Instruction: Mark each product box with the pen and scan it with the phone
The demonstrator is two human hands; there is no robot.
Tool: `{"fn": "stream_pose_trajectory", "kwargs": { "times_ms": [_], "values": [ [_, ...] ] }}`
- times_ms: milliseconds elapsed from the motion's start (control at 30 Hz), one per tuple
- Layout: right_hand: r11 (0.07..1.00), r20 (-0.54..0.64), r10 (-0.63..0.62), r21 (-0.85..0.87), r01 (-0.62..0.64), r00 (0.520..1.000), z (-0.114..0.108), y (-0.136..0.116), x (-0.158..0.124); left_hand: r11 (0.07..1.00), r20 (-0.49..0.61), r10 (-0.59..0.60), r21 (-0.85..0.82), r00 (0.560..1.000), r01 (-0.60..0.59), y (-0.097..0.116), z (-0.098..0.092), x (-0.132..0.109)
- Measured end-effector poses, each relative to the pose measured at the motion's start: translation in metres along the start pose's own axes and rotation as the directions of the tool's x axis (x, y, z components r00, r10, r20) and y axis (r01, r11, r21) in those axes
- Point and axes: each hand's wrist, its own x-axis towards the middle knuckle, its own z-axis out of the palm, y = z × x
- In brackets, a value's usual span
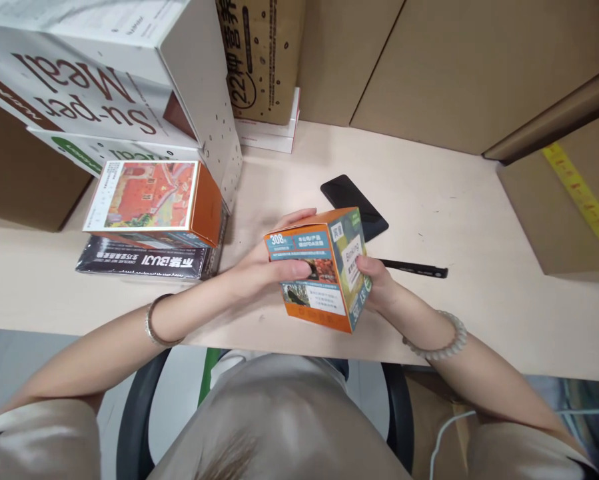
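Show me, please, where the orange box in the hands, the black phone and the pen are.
orange box [324, 270]: head view, on its printed front face.
black phone [346, 193]: head view, on its dark screen.
pen [416, 269]: head view, on the barrel.

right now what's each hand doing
Left hand: closed on the small orange printed cardboard box, thumb across its front.
Right hand: closed on the same box's right side.

Box [324, 267] I've got is orange with teal and white label panels. Behind it a black phone [354, 203] and black pen [414, 269] on the pale beige worktop [479, 220].
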Motion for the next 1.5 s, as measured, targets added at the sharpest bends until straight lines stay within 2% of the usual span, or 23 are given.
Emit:
{"fn": "stream_pose_trajectory", "kwargs": {
  "times_ms": [100,167,233,333,400,433,467,533,567,600,667,767,833,933,1000,1100,1167,1300,1500],
  "values": [
    [0.978,-0.104,-0.167,-0.144,0.151,0.98,0.004,-0.006,0.0,0.998,-0.11,0.052,0.044,0.993,-0.047,-0.003,-0.002,0.003],
    [0.919,-0.141,-0.291,-0.314,0.236,0.946,0.007,-0.013,-0.002,0.994,-0.127,0.081,0.086,0.989,-0.07,-0.004,-0.003,0.004],
    [0.852,-0.124,-0.355,-0.451,0.266,0.927,0.008,-0.02,-0.005,0.991,-0.104,0.084,0.117,0.991,-0.072,-0.004,-0.001,0.005],
    [0.776,-0.072,-0.409,-0.553,0.305,0.91,0.006,-0.026,-0.009,0.988,-0.113,0.084,0.136,0.99,-0.068,0.0,0.003,0.005],
    [0.699,-0.093,-0.487,-0.637,0.325,0.868,0.002,-0.028,-0.011,0.99,-0.133,0.081,0.127,0.988,-0.064,0.002,0.005,0.005],
    [0.656,-0.13,-0.55,-0.679,0.33,0.825,0.0,-0.03,-0.011,0.99,-0.138,0.08,0.124,0.987,-0.063,0.003,0.006,0.006],
    [0.618,-0.176,-0.624,-0.708,0.343,0.761,-0.001,-0.031,-0.012,0.99,-0.144,0.081,0.126,0.986,-0.063,0.004,0.006,0.006],
    [0.559,-0.254,-0.763,-0.722,0.408,0.595,-0.002,-0.036,-0.013,0.988,-0.154,0.083,0.141,0.985,-0.061,0.005,0.007,0.007],
    [0.536,-0.271,-0.803,-0.716,0.447,0.53,-0.002,-0.039,-0.014,0.987,-0.159,0.076,0.154,0.984,-0.051,0.005,0.007,0.007],
    [0.518,-0.272,-0.826,-0.712,0.473,0.494,0.0,-0.042,-0.016,0.985,-0.162,0.063,0.169,0.985,-0.036,0.006,0.008,0.006],
    [0.488,-0.225,-0.837,-0.719,0.495,0.498,0.006,-0.047,-0.023,0.98,-0.157,0.031,0.201,0.987,0.002,0.006,0.01,0.005],
    [0.483,-0.149,-0.801,-0.733,0.478,0.58,0.018,-0.049,-0.034,0.973,-0.143,-0.005,0.228,0.99,0.038,0.006,0.013,0.002],
    [0.433,-0.072,-0.791,-0.767,0.473,0.608,0.025,-0.05,-0.039,0.972,-0.144,-0.005,0.233,0.99,0.039,0.005,0.014,0.001],
    [0.26,0.106,-0.806,-0.82,0.509,0.582,0.033,-0.053,-0.04,0.966,-0.134,0.023,0.257,0.991,0.012,0.003,0.015,-0.001],
    [0.204,0.176,-0.785,-0.832,0.516,0.594,0.037,-0.058,-0.039,0.959,-0.108,0.045,0.284,0.993,-0.012,0.002,0.015,-0.002],
    [0.18,0.196,-0.739,-0.865,0.469,0.645,0.04,-0.065,-0.041,0.942,-0.057,0.079,0.33,0.995,-0.056,0.0,0.016,-0.003],
    [0.162,0.187,-0.743,-0.882,0.443,0.643,0.042,-0.066,-0.043,0.926,-0.028,0.106,0.367,0.994,-0.088,-0.001,0.016,-0.004],
    [0.198,0.131,-0.754,-0.888,0.414,0.643,0.042,-0.064,-0.045,0.877,-0.009,0.157,0.461,0.988,-0.135,-0.001,0.016,-0.005],
    [0.186,0.138,-0.775,-0.883,0.431,0.617,0.04,-0.062,-0.041,0.833,-0.008,0.206,0.527,0.979,-0.171,-0.001,0.017,-0.005]
  ]
}}
